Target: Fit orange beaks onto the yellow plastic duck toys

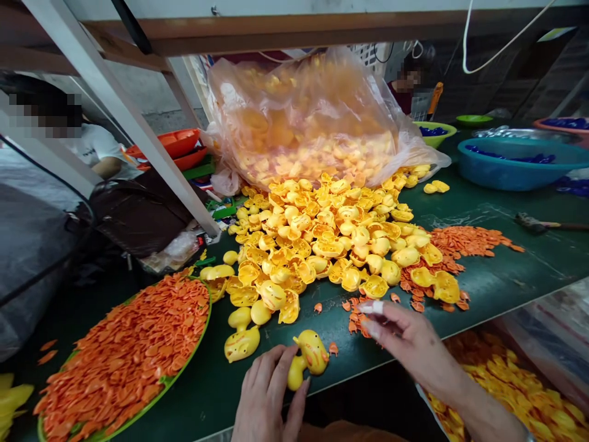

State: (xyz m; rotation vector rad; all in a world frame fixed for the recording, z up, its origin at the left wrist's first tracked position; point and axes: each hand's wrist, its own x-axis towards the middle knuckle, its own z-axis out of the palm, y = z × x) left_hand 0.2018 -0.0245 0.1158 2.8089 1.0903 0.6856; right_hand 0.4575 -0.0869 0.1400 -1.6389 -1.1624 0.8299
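My left hand [269, 393] grips a yellow plastic duck half [309, 358] at the near edge of the green table [506, 282], fingers wrapped round its lower end. My right hand [405, 341] reaches forward with fingers stretched out, tape on the fingertips, over a scatter of small orange beak pieces [356, 316]. Just beyond lies a big heap of yellow duck halves [322, 239]. Another duck half [242, 344] lies to the left of my left hand.
A green tray [193, 356] heaped with orange beak pieces sits at the left. A clear bag of yellow parts [308, 116] spills at the back. A blue basin [519, 162] stands far right. More orange pieces [464, 239] lie on the right. Other people work behind.
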